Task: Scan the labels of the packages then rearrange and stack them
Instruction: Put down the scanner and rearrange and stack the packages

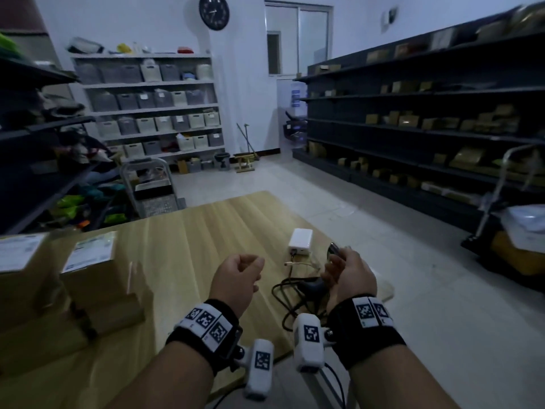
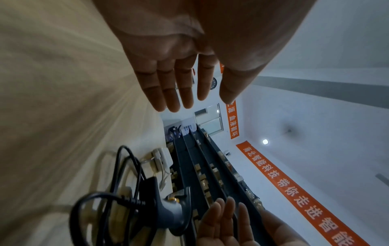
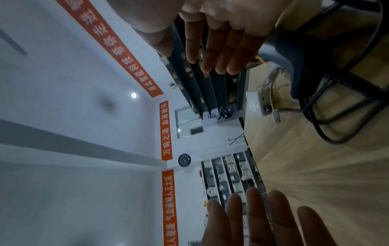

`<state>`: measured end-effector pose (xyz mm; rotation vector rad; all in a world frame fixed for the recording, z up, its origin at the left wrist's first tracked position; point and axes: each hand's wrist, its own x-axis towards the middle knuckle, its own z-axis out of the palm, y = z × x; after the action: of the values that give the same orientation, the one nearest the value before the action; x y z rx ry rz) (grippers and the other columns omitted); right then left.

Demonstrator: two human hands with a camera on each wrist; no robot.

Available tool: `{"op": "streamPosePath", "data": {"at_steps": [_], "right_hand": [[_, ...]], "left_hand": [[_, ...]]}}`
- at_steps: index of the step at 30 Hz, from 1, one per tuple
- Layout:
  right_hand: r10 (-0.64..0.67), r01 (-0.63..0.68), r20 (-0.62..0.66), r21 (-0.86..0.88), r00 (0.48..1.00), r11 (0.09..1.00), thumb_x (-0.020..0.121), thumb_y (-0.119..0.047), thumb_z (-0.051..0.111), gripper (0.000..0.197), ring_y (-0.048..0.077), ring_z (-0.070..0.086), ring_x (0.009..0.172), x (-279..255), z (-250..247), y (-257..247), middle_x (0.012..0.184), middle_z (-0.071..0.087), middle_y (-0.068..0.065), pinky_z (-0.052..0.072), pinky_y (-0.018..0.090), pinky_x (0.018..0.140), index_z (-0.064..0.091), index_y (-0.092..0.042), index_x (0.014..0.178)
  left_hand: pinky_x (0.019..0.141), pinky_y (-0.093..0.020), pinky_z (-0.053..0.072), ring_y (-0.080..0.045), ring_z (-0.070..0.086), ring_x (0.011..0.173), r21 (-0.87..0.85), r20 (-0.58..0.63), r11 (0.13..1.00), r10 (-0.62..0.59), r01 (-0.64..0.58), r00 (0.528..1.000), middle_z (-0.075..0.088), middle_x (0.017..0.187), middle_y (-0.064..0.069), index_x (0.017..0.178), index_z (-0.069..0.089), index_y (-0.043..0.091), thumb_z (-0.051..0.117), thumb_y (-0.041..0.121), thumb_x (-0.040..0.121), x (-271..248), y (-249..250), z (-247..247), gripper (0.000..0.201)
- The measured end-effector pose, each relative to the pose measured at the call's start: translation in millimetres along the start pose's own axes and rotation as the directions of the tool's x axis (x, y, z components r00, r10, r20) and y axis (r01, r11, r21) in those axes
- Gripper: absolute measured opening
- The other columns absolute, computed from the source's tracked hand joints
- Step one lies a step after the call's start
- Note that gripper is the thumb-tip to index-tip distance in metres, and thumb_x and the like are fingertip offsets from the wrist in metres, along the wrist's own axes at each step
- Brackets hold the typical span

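Wooden table lies under both raised hands, left hand and right hand, each grip loose, holding nothing.

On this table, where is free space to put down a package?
Bare tabletop lies between the cardboard packages at left and the white adapter at right. Crowded: the near right corner, with the black cables and the scanner under both hands.

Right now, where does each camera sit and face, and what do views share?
Head: on the head, facing forward-down over the wooden table; both forearms, left hand, right hand show.
Left wrist: along the left hand's straight fingers toward dark shelves; right hand's fingers below.
Right wrist: along the right hand; left fingertips below.
All three share the barcode scanner.
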<state>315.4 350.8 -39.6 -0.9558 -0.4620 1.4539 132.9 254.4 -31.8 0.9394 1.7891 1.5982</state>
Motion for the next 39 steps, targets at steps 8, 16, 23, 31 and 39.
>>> {"op": "streamPosePath", "data": {"at_steps": [8,16,23,31,39], "right_hand": [[0.055,-0.070,-0.098,-0.162,0.994,0.984,0.100,-0.023,0.059,0.022,0.022,0.055,0.064,49,-32,-1,0.075,0.058,0.007,0.048,0.036,0.064,0.059,-0.007,0.085],[0.114,-0.118,-0.030,-0.230,0.993,0.966,0.102,-0.019,0.058,0.012,0.021,0.056,0.068,61,-31,12,0.080,0.058,0.005,0.052,0.051,0.089,0.061,-0.008,0.104],[0.251,-0.253,-0.029,-0.087,0.967,0.964,0.075,-0.028,0.070,0.028,0.038,0.074,0.108,62,-30,18,0.110,0.077,0.021,0.060,0.053,0.095,0.076,-0.014,0.099],[0.246,-0.248,-0.031,-0.127,0.969,0.961,0.082,-0.030,0.071,0.028,0.036,0.073,0.107,50,-24,18,0.114,0.076,0.021,0.058,0.049,0.097,0.070,-0.011,0.103],[0.277,-0.272,0.028,-0.125,0.960,0.954,0.097,-0.018,0.063,0.018,0.038,0.074,0.091,40,-23,8,0.098,0.076,0.025,0.060,0.044,0.075,0.065,0.000,0.102]], "left_hand": [[0.099,-0.054,0.065,-0.021,0.078,0.099,0.187,0.148,0.980,-0.091,0.063,0.985,0.081,0.106,-0.002,0.108,0.074,0.022,0.084,0.033,0.096,26,-16,59,0.019],[0.099,-0.028,0.059,-0.015,0.074,0.113,0.400,0.288,0.916,-0.123,-0.002,0.950,0.078,0.127,-0.001,0.141,0.070,0.013,0.089,0.023,0.094,32,-41,92,0.051],[0.098,-0.037,0.064,-0.021,0.077,0.109,0.399,0.258,0.915,-0.173,0.059,0.951,0.080,0.124,-0.007,0.141,0.069,0.005,0.089,0.002,0.090,41,-50,95,0.055],[0.102,-0.028,0.060,-0.009,0.076,0.107,0.526,0.361,0.847,-0.137,-0.080,0.922,0.081,0.114,0.009,0.140,0.074,0.018,0.094,0.014,0.086,37,-47,97,0.058],[0.091,-0.026,0.066,0.001,0.080,0.087,0.372,0.384,0.919,-0.026,-0.128,0.923,0.086,0.093,0.012,0.112,0.088,0.021,0.092,0.009,0.087,30,-42,85,0.028]]}}
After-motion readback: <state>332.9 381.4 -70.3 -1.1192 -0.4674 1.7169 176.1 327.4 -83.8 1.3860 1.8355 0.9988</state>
